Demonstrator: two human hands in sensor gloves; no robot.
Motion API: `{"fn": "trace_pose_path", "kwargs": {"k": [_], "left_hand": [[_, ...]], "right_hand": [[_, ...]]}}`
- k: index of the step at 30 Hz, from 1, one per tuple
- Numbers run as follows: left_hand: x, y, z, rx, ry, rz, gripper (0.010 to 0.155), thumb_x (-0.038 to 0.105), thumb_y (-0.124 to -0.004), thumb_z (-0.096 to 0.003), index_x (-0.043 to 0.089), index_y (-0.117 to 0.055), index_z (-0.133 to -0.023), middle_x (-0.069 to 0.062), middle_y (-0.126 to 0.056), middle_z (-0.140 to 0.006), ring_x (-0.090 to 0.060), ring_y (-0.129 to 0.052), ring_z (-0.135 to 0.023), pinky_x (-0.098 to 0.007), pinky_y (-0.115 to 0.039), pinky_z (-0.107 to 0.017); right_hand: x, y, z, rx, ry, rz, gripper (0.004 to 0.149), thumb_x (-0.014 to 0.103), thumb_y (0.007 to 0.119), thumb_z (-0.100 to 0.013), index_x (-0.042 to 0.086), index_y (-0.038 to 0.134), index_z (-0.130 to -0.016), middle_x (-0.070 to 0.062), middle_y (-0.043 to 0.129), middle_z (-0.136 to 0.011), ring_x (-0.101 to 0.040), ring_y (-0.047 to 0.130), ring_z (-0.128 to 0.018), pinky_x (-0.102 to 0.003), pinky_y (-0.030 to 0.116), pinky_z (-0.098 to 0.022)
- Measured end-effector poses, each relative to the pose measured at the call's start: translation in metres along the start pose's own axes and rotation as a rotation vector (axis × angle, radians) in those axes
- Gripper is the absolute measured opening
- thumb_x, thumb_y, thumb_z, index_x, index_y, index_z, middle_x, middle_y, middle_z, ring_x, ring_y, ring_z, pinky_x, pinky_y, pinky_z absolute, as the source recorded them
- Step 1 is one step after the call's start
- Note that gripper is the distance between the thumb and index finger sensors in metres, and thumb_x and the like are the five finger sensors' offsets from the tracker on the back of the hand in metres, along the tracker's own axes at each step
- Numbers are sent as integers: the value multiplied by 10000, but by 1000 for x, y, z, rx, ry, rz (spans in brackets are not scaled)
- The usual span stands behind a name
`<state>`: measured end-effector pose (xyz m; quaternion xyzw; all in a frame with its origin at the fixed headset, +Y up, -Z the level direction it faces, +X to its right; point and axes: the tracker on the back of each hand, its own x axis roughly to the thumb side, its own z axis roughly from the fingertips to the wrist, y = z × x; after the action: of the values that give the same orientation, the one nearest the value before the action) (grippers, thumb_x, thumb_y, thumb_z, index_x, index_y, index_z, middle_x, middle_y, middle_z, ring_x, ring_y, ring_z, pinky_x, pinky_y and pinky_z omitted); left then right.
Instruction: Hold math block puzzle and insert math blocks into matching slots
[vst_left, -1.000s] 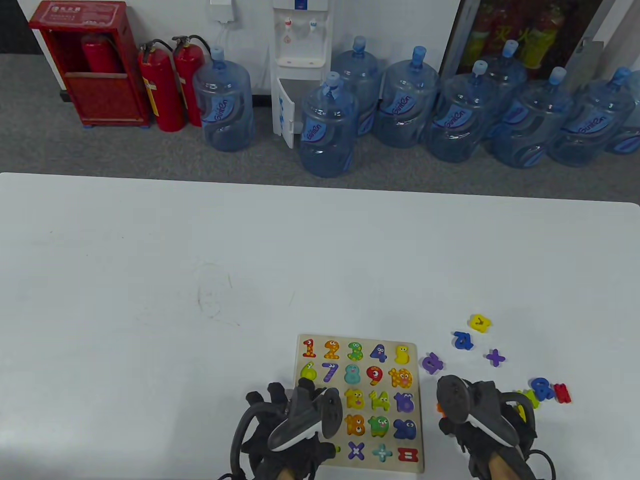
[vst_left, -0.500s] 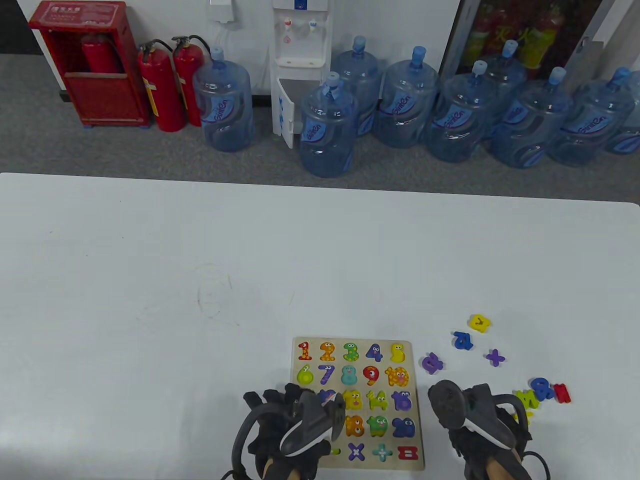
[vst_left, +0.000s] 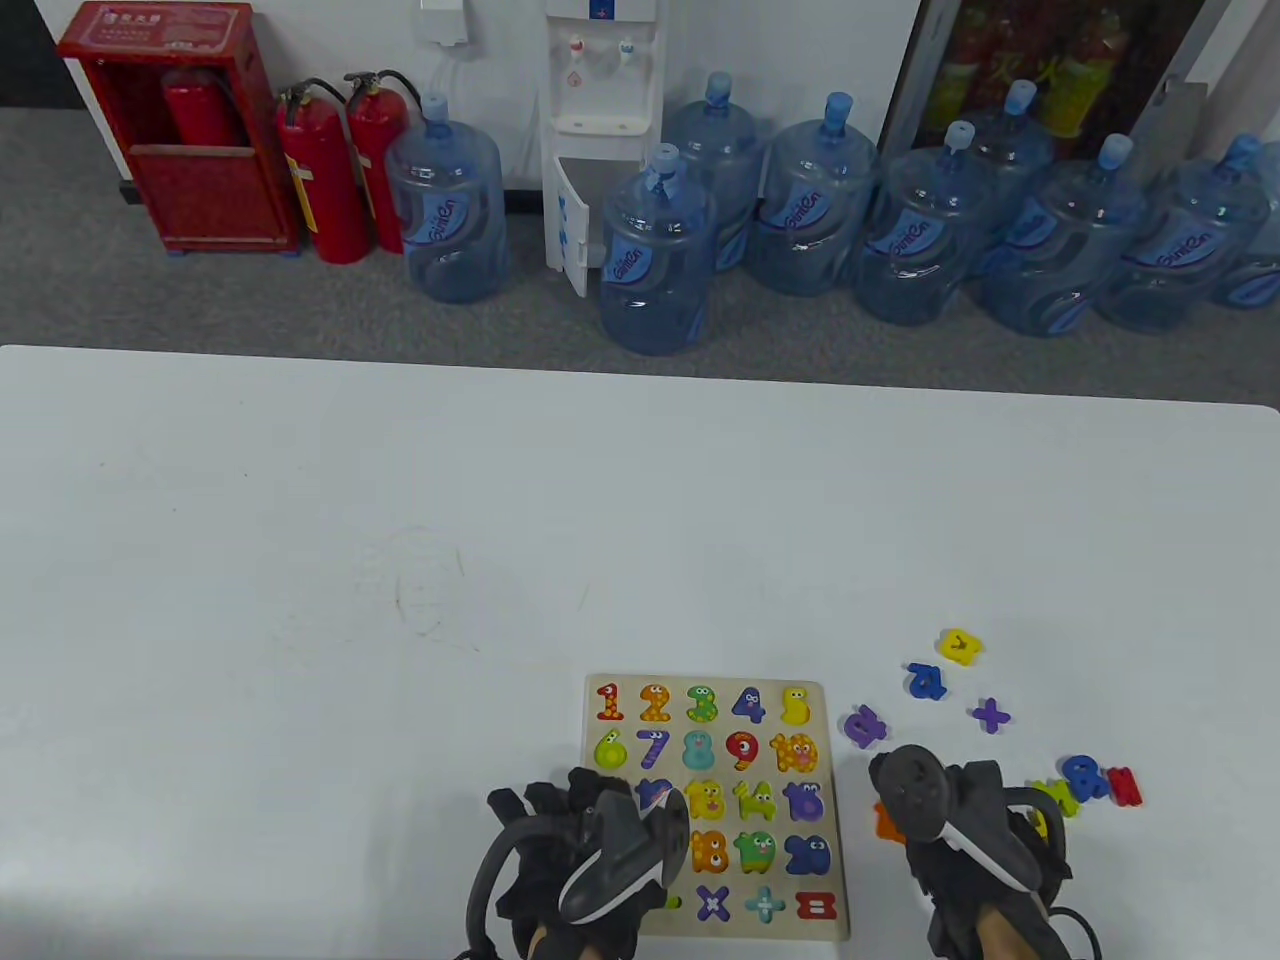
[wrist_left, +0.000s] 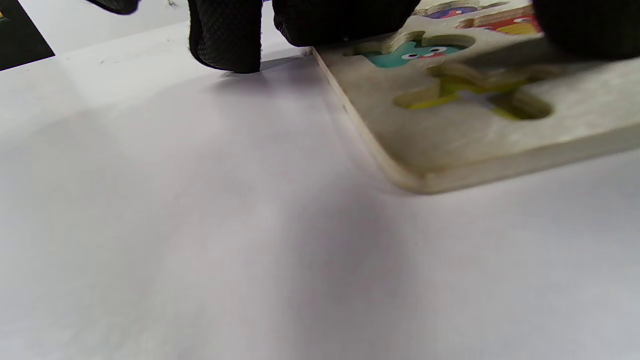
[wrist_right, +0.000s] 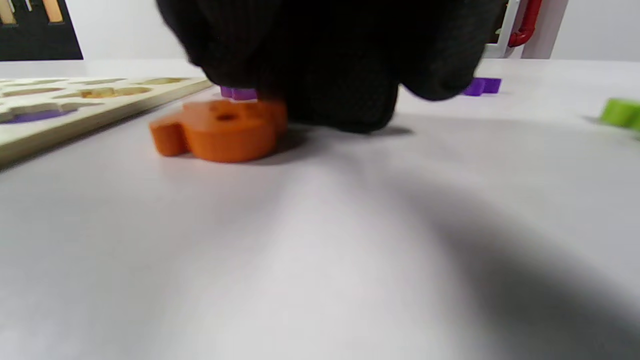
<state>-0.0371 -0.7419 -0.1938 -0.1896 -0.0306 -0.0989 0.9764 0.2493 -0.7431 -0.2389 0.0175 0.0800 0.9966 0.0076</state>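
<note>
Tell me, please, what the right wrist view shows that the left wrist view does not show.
Only the right wrist view shows the orange block lying flat on the table at the right hand, plus a purple block. Only the left wrist view shows the left hand on the puzzle board and its empty cross-shaped slot. Both show board and table.

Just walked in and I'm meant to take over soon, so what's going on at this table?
A person in sensor gloves is filling a wooden number puzzle board. The left hand rests on the board's near-left part, steadying it. The right hand is down on the table beside the board, its fingers at an orange block that lies flat. Other loose blocks lie to the right, among them a purple plus and a yellow block.
</note>
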Motion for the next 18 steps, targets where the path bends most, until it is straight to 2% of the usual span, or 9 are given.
{"fn": "trace_pose_path", "kwargs": {"k": [4, 7, 9, 12, 15, 18], "left_hand": [[2, -1, -1, 29, 11, 0, 876, 685, -718, -258, 258, -563, -1008, -39, -547, -1059, -422, -687, -1022, -751, -515, -689], [1, -2, -1, 31, 10, 7, 876, 688, -715, -260, 262, -562, -1010, -38, -545, -1060, -421, -681, -1024, -751, -519, -688], [1, -2, -2, 28, 7, 9, 877, 686, -721, -260, 259, -566, -1009, -38, -548, -1060, -424, -680, -1026, -755, -518, -688], [-3, 3, -4, -5, -14, 30, 877, 686, -727, -264, 264, -573, -1016, -37, -550, -1068, -423, -687, -1028, -774, -518, -681], [-13, 8, -3, -40, -26, 121, 895, 686, -726, -269, 265, -541, -1037, -36, -536, -1093, -447, -665, -1034, -793, -502, -669], [-27, 18, 5, 18, -4, 143, 905, 685, -720, -274, 273, -501, -1049, -27, -499, -1111, -463, -623, -1048, -803, -487, -667]], "right_hand": [[-1, -2, 2, -7, -4, 23, 543, 266, 719, -337, 301, 681, -877, 11, 744, -907, -218, 825, -754, -408, 721, -586], [1, -2, 5, 34, -57, 24, 709, 352, 866, -233, 284, 661, -908, -1, 731, -932, -234, 813, -790, -420, 720, -595], [1, 1, 3, 30, -46, 28, 778, 378, 912, -180, 297, 658, -911, 12, 725, -939, -227, 801, -793, -421, 708, -612], [1, 2, 1, -10, -42, 50, 736, 379, 912, -169, 331, 700, -872, 52, 753, -899, -189, 819, -746, -405, 719, -601], [6, 1, 2, -59, -55, 102, 670, 375, 906, -168, 342, 762, -821, 71, 809, -846, -170, 871, -704, -385, 751, -580], [11, 1, 3, -62, -67, 128, 660, 364, 903, -175, 324, 771, -820, 50, 822, -836, -166, 886, -690, -386, 758, -575]]}}
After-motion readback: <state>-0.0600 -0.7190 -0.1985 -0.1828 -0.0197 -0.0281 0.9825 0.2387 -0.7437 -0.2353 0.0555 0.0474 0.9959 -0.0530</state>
